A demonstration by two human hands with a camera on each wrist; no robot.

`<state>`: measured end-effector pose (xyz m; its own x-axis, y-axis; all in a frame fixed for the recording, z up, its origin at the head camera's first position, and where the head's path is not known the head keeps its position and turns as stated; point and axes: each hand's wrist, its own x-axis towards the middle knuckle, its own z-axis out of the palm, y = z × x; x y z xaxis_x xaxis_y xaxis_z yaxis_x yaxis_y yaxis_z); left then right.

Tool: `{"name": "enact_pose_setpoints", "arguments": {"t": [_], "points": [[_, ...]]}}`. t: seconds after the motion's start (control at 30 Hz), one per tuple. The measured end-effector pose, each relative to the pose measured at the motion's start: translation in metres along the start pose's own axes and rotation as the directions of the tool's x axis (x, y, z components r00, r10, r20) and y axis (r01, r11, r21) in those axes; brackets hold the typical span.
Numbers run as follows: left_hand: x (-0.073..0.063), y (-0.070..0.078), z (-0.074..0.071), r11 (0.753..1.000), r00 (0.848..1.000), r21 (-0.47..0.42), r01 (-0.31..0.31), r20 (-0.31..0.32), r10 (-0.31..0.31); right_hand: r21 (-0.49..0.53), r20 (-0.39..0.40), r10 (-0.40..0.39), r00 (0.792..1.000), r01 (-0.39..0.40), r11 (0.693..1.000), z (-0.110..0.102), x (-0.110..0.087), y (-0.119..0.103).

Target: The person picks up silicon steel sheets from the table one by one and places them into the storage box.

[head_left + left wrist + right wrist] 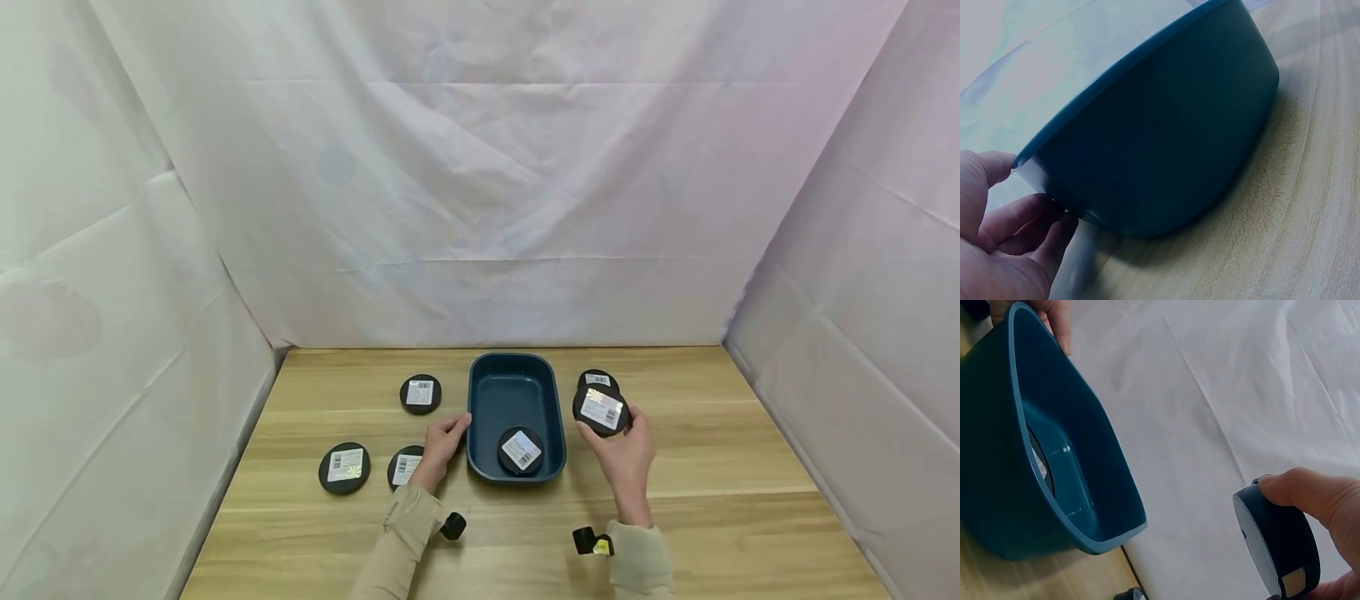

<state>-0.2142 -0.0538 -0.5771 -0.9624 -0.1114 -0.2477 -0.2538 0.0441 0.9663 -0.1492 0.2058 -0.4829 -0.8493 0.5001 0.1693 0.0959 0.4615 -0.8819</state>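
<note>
A deep blue rectangular tub (516, 400) with rounded corners stands mid-table. My left hand (444, 446) grips its left side; in the left wrist view the thumb touches the rim and curled fingers lie against the outer wall. Inside the tub, toward the near end, lies a round black case (521, 451) with a white barcode label. Right of the tub, my right hand (628, 454) pinches another round black case (602, 409) by its edge, label facing up. The right wrist view shows that held case (1279, 540) side-on, thick and dark, with a tan patch on its side.
Behind the held case sits another black case (597, 379), partly hidden. Left of the tub lie three more: one farther back (420, 394), one at far left (345, 468), and one partly covered by my left hand (405, 467). White cloth (480, 208) hangs behind the wooden table.
</note>
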Motion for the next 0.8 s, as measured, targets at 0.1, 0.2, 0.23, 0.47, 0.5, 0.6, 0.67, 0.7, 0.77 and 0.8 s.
{"name": "enact_pose_setpoints", "arguments": {"t": [0.1,0.2,0.23,0.47,0.5,0.6,0.67,0.7,0.77,0.8], "points": [[0.000,0.000,0.000,1.000,1.000,-0.001,-0.003,-0.003,0.003,0.004,0.005,-0.008,1.000,0.008,1.000,0.002,-0.002,-0.002],[0.001,-0.001,0.000,1.000,1.000,0.006,-0.010,-0.002,0.010,0.007,0.000,-0.024,1.000,0.024,1.000,0.006,-0.003,-0.004],[0.002,-0.001,0.000,1.000,1.000,0.006,-0.009,-0.003,0.009,0.007,0.000,-0.030,1.000,0.030,1.000,0.007,-0.003,-0.005],[0.001,-0.002,-0.001,1.000,1.000,0.001,-0.010,0.001,0.010,0.029,0.026,-0.070,0.997,0.070,0.997,0.019,-0.006,-0.013],[0.001,-0.002,-0.001,1.000,1.000,0.002,-0.015,0.001,0.015,0.037,0.029,-0.076,0.997,0.075,0.997,0.021,-0.007,-0.014],[0.000,-0.002,-0.001,1.000,1.000,0.007,-0.021,-0.001,0.021,0.049,0.034,-0.092,0.995,0.090,0.995,0.025,-0.009,-0.017],[0.001,-0.001,-0.001,1.000,1.000,0.011,-0.021,-0.002,0.021,0.054,0.037,-0.091,0.995,0.089,0.995,0.028,-0.010,-0.019],[0.001,-0.001,-0.001,1.000,1.000,0.012,-0.022,-0.002,0.022,0.054,0.041,-0.088,0.995,0.085,0.995,0.029,-0.011,-0.021],[0.001,-0.001,-0.001,0.999,1.000,0.021,-0.031,-0.002,0.031,0.052,0.055,-0.073,0.996,0.071,0.996,0.031,-0.012,-0.023],[0.001,-0.001,-0.001,0.999,0.999,0.025,-0.033,-0.003,0.034,0.049,0.065,-0.066,0.996,0.063,0.997,0.032,-0.013,-0.024]]}}
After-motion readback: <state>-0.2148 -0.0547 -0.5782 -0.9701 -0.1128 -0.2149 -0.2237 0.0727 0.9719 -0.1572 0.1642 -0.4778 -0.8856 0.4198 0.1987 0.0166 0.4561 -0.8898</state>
